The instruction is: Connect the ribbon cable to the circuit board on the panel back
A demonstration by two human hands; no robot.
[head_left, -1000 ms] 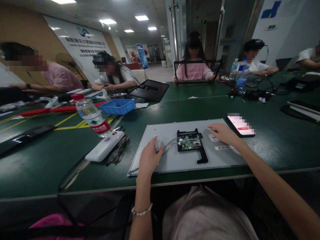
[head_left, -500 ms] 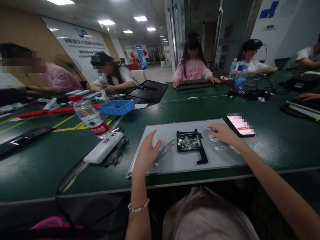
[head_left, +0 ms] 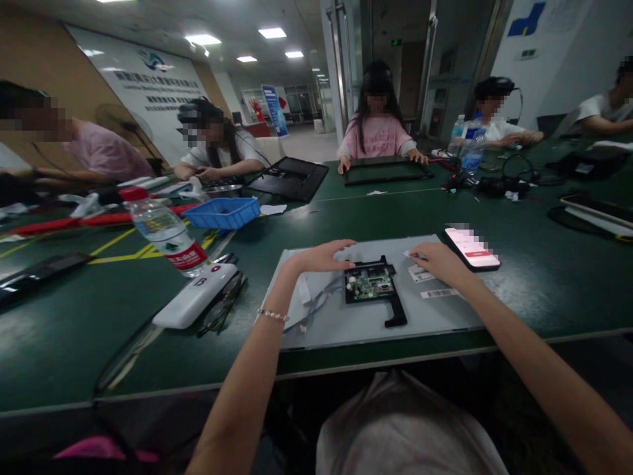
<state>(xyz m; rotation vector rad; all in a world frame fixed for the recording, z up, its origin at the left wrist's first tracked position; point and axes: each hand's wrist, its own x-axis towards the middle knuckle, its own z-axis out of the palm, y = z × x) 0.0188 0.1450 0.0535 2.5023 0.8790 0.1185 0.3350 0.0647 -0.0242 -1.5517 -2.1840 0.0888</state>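
A grey flat panel [head_left: 321,333] lies on the table in front of me. On it sits a black plastic bracket [head_left: 398,310] with a green circuit board [head_left: 370,287], and grey cables [head_left: 324,295] run from its left side. My left hand [head_left: 326,256] is over the panel's upper left, thumb and fingers apart, fingertips close to the bracket's top left corner; I cannot tell whether they touch it. To the bracket's right, my right hand [head_left: 435,260] has its fingers pinched together above a white label [head_left: 419,273]. Something small and pale shows at those fingertips, too small to name.
A lit phone [head_left: 473,249] lies right of the panel. On the left are a water bottle [head_left: 171,237], a white power bank [head_left: 195,297], glasses [head_left: 222,307] and a blue tray [head_left: 222,213]. Across the table a person holds a black frame [head_left: 388,173]; other people sit around.
My left hand has moved right and away from me, from the panel's left side to the bracket's top left corner. The right hand stays pinched in about the same place.
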